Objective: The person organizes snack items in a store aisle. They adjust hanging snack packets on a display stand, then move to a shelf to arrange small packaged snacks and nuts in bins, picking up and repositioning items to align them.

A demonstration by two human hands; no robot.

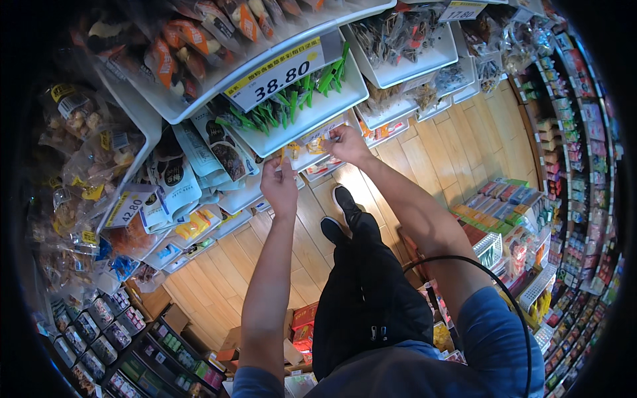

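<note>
Both bare hands reach to a white plastic bin [304, 161] of small yellow and orange packets, below a bin of green-wrapped items [286, 107]. My left hand [279, 186] is at the bin's left front, thumb and index finger around what looks like a small yellow packet [284, 153]; its grip is not clear. My right hand [348, 144] is at the bin's right side, fingers bent at the end of a price tag [321, 130]; whether it pinches the tag or a packet cannot be told.
Above hangs a large white bin [199, 107] with a price sign [278, 69]. Light-blue pouches [174, 184] stand at the left. Wood-look floor [428, 154] lies below, with my shoes [343, 209] on it. Boxed goods [502, 199] and long shelves [592, 149] are at the right.
</note>
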